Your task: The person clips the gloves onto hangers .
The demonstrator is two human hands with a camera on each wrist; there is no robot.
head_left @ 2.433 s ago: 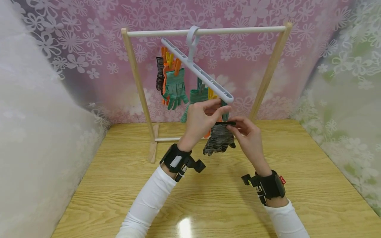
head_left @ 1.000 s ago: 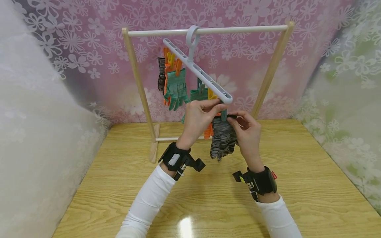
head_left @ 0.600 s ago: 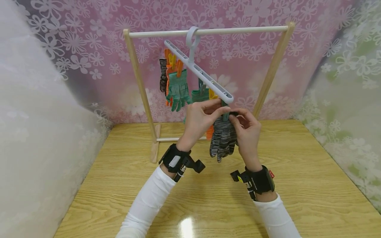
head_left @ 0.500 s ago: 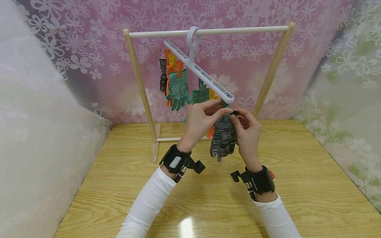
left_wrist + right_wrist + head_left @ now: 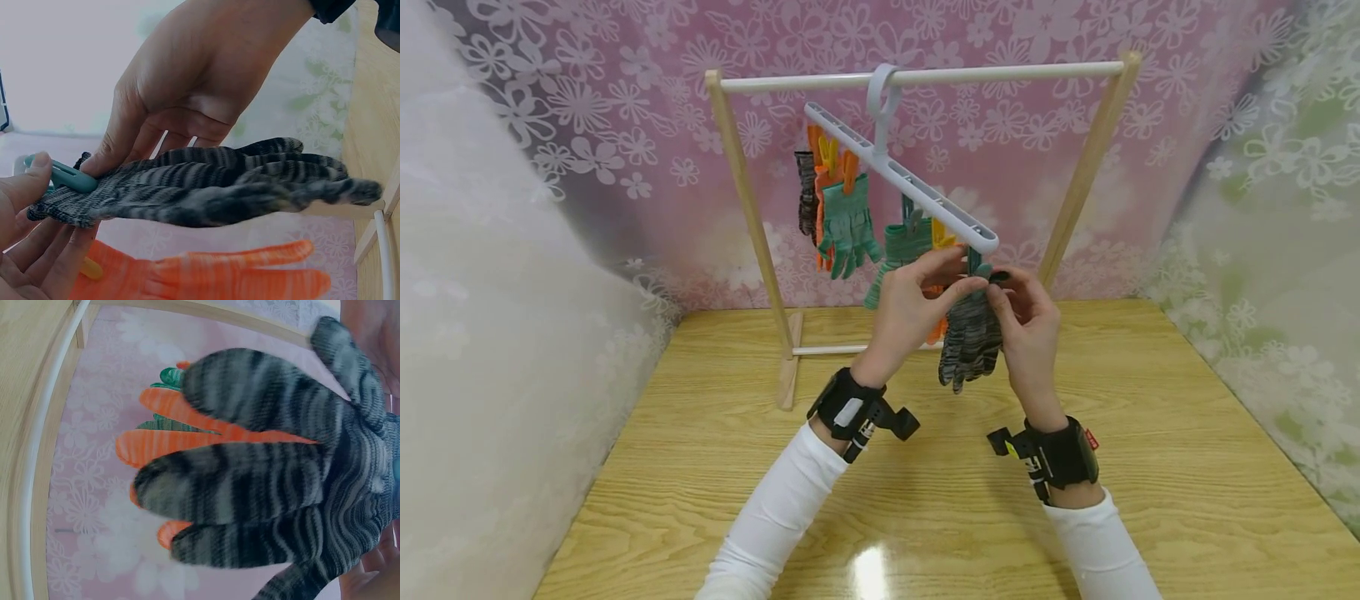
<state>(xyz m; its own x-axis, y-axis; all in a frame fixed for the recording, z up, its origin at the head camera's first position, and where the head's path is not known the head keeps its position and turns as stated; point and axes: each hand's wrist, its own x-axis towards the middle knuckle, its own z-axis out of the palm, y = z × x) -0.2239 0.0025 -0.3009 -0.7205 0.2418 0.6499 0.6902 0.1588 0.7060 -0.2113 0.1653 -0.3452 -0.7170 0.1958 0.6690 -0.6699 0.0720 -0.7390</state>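
A black-and-grey striped glove (image 5: 970,333) hangs fingers down below the near end of the grey hanger (image 5: 936,200). My left hand (image 5: 906,312) pinches the green clothespin (image 5: 75,178) under that end, its thumb on the clip. In the left wrist view, the clothespin lies over the glove's cuff. My right hand (image 5: 1032,337) pinches the cuff from the right, with its thumb near the clip. Behind it hangs an orange glove (image 5: 187,275) with a yellow clothespin (image 5: 942,233), and a green glove (image 5: 904,243) hangs farther along.
The hanger hooks over the white rod (image 5: 1007,75) of a wooden rack (image 5: 748,208). At its far end, a green glove (image 5: 847,225), an orange glove and a dark striped glove (image 5: 806,192) hang from clothespins. Below is a wood-grain table (image 5: 925,517).
The striped glove's cuff has risen to the green clothespin, which now overlaps it. My right hand moved up with the glove. Both hands and the hanger's near end shifted slightly right most recently.
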